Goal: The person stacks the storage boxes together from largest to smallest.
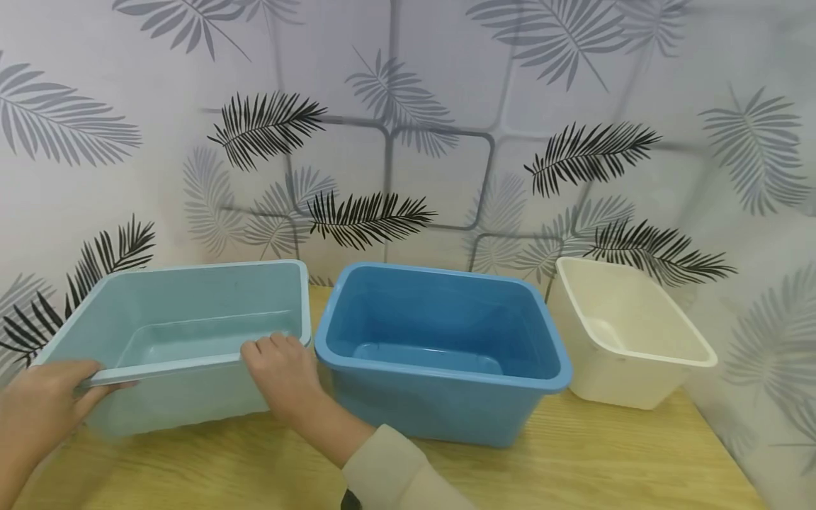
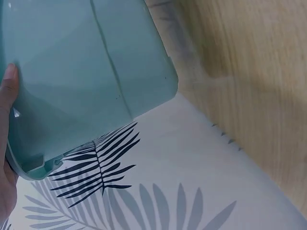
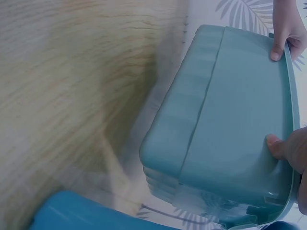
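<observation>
A pale teal plastic tub (image 1: 191, 397) is at the left of the table, its opening facing up and toward me. My left hand (image 1: 44, 404) grips its front rim near the left corner, thumb pressed on the outer wall. Farther right along that rim, my right hand (image 1: 283, 372) holds it with fingers over the edge. Both thumbs show on the outside of the tub (image 3: 240, 96) in the right wrist view, the left hand (image 3: 288, 33) at the top and the right hand (image 3: 292, 151) below. The left wrist view shows the tub's wall (image 2: 86, 72) close up.
A blue tub (image 1: 433, 404) stands in the middle, right beside the teal one. Farther right sits a cream bin (image 1: 625, 379), turned at an angle. All are on a wood-grain table (image 1: 605, 467) against a wall (image 1: 446, 92) with leaf-patterned covering.
</observation>
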Motion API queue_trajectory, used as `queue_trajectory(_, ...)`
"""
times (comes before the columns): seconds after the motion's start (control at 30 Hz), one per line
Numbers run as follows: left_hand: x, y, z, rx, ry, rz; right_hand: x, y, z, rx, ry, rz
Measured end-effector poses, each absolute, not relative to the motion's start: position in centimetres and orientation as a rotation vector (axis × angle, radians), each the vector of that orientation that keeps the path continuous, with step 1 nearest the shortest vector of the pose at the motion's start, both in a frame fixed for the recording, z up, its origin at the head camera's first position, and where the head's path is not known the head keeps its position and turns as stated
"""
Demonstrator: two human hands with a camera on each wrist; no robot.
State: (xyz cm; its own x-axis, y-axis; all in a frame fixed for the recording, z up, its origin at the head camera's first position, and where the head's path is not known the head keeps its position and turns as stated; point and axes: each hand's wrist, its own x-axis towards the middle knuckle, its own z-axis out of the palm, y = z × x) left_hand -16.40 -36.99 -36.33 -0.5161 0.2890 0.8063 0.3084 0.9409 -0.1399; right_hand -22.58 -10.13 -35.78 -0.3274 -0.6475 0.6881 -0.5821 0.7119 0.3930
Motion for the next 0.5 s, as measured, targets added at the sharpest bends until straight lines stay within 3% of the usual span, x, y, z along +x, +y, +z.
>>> queue_trajectory(0.5,-17.4,-37.8,-33.6,-0.413,-2.073,0.043,-23.3,-10.6,-33.0,0.931,-1.954,-0.026)
